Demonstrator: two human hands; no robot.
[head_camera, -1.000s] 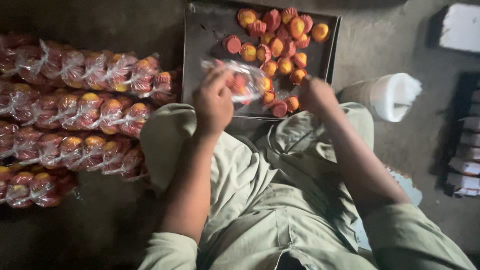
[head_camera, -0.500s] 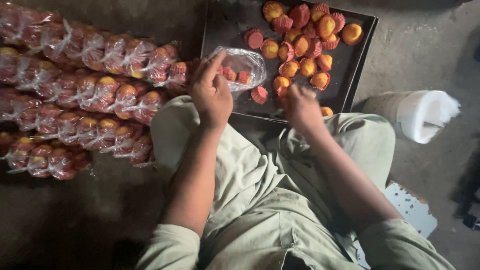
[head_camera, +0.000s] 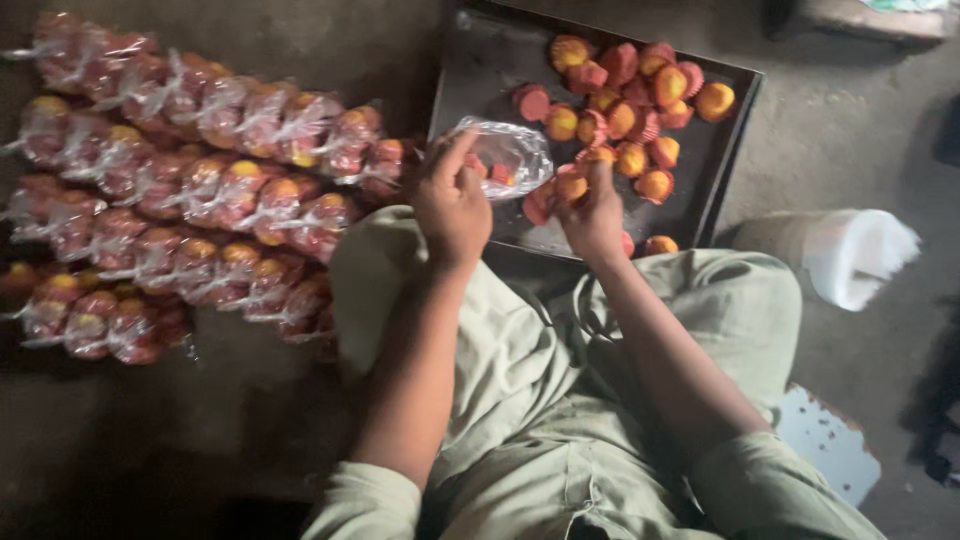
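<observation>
1. Holding a clear plastic bag (head_camera: 510, 155) at its mouth, the left hand (head_camera: 452, 205) had its fingers (head_camera: 455, 155) pinched on the film, thumb raised; a couple of small cakes already showed inside. The bag hung over the near left part of the dark metal tray (head_camera: 480, 80).
2. The right hand (head_camera: 592, 215) sat just beside the bag, its fingers closed around an orange cupcake (head_camera: 572, 185), touching the bag's open side.
3. Doing this well seemed to call for a wide-open mouth: the left grip looked best kept on one lip only, so the cake could slide in without snagging the film.
4. The cake appeared soft, so a light pinch by its fluted sides seemed wiser than pressing the top.
5. Loose red and orange cupcakes (head_camera: 640, 95) lay heaped at the tray's far right, within easy reach.
6. Filled bags (head_camera: 200, 190) lay in rows on the floor, left of the tray, well apart from the hands.
</observation>
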